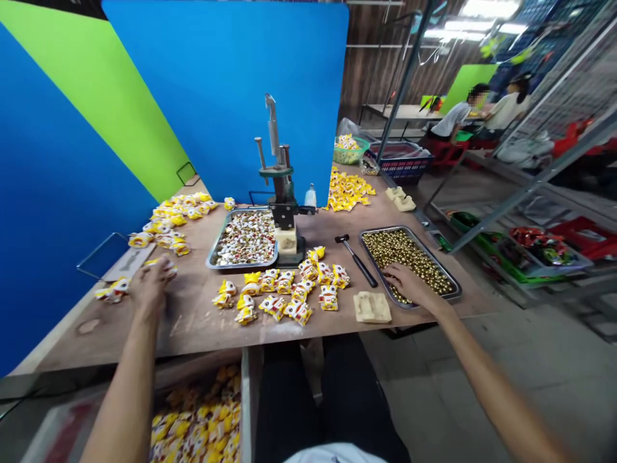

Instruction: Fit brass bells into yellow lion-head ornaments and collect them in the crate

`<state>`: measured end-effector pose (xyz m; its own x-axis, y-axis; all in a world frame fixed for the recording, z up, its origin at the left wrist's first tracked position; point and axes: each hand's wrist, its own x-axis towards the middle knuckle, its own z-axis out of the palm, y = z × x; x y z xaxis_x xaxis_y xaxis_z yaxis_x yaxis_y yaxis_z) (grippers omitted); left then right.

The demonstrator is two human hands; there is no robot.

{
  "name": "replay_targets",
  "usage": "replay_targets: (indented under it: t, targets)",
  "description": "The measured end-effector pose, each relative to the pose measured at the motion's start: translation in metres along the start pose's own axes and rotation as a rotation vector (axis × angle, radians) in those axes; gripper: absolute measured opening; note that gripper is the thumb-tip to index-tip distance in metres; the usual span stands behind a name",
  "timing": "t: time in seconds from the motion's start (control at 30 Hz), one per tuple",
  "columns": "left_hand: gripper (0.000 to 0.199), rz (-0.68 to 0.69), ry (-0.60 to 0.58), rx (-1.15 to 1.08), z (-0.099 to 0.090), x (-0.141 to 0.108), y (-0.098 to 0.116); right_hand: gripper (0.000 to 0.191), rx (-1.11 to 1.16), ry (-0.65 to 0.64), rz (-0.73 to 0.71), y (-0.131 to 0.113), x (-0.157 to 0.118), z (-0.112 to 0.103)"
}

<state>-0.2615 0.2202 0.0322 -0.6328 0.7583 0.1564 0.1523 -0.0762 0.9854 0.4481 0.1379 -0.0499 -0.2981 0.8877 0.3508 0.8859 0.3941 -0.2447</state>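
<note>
Left hand (151,283): blurred, at a toy (168,268) on the table (193,318), left side; grip cannot be told.
Right hand (403,283): among beads (419,260) in tray (454,292); grasp unclear.
Bead handling: light pinch advisable, limiting spills.

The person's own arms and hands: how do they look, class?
The left forearm and right forearm are bare, with no sleeve, watch or bracelet in view. The left hand and right hand are ungloved; blur hides finer detail.
</note>
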Motion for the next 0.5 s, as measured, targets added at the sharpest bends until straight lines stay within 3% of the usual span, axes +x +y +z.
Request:
replay_targets:
  t: [0.13, 0.23, 0.3, 0.4, 0.5]
  targets:
    - [0.029, -0.266, -0.085, -0.426, -0.012, -0.050, 0.028, 0.025, 0.000, -0.043, 0.002, -0.001, 0.010, 0.007]
    - [0.032, -0.375, -0.132, -0.496, -0.007, -0.107, 0.053, 0.012, 0.003, -0.045, -0.009, -0.003, 0.019, -0.001]
    - [0.027, -0.433, -0.214, -0.528, 0.006, -0.149, 0.067, 0.011, 0.022, -0.035, -0.006, -0.001, 0.022, -0.010]
    - [0.019, -0.505, -0.459, -0.558, 0.036, -0.209, 0.077, 0.020, 0.060, 0.013, 0.027, -0.003, 0.020, -0.023]
    - [0.019, -0.598, -0.619, -0.579, 0.075, -0.257, 0.073, 0.025, 0.276, 0.177, 0.124, -0.029, 0.013, -0.032]
